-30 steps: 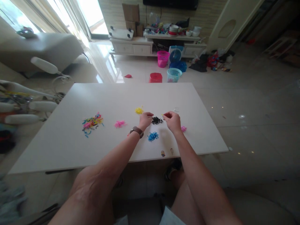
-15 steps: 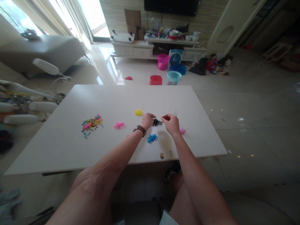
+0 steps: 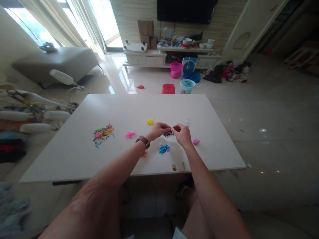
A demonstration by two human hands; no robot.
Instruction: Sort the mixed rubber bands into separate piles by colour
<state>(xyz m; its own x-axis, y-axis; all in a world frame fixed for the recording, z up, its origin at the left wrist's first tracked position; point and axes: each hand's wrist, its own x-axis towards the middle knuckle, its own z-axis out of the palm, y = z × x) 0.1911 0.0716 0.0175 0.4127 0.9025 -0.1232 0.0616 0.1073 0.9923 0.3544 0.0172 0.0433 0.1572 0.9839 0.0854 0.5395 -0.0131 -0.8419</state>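
Observation:
Over a small pile of black bands (image 3: 168, 134), my left hand (image 3: 159, 130) and my right hand (image 3: 182, 134) almost meet, fingertips pinched. Whatever they hold is too small to make out. Just nearer to me lies a heap of blue bands (image 3: 164, 149). Beyond my left hand is a yellow pile (image 3: 150, 121), and to its left a pink pile (image 3: 130, 135). A purple-pink bundle (image 3: 196, 142) rests right of my right wrist. Some red pieces (image 3: 144, 154) show beside my left forearm. Near the front edge lie a small yellow-and-blue figure (image 3: 174, 167) and a small metallic item (image 3: 183, 165).
All of this is on a white table (image 3: 119, 109). A mixed-colour heap (image 3: 103, 132) lies at its left, and a clear or whitish item (image 3: 188, 122) behind my right hand. Past the far edge stand a red stool (image 3: 168, 89) and a light-blue basket (image 3: 187, 86).
My hands have come closer together, with the left moving toward the right. A yellowish bit seen earlier at the right fingertips no longer shows clearly. The whole view has shifted slightly.

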